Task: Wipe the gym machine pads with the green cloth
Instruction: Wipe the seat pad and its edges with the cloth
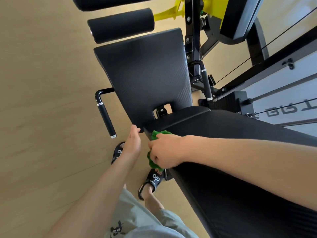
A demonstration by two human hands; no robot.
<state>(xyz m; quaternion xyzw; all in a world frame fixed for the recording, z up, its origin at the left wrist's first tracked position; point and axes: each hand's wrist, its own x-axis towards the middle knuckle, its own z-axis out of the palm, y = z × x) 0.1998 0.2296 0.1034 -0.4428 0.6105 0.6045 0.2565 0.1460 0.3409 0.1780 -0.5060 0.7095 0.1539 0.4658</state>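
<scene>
While I look down over both bare forearms, my right hand [165,152] is clenched around the bunched, fuzzy green cloth [155,148], fingers curled tight, pressing it against the near end of the long black textured back pad [240,169]. Tufts of cloth stick out above and below my fist, just beside the lower corner of the wide black ribbed seat pad [145,73]. My left hand [133,143] lies flat with fingers together, its fingertips touching that same lower corner of the seat pad. Beyond the seat pad sit two black foam roller pads [121,25], one behind the other. A black L-shaped grip handle [104,114] juts out from the seat pad's left edge. Below the seat pad, my feet in black slide sandals [154,181] stand on the pale wooden floor [42,100].
</scene>
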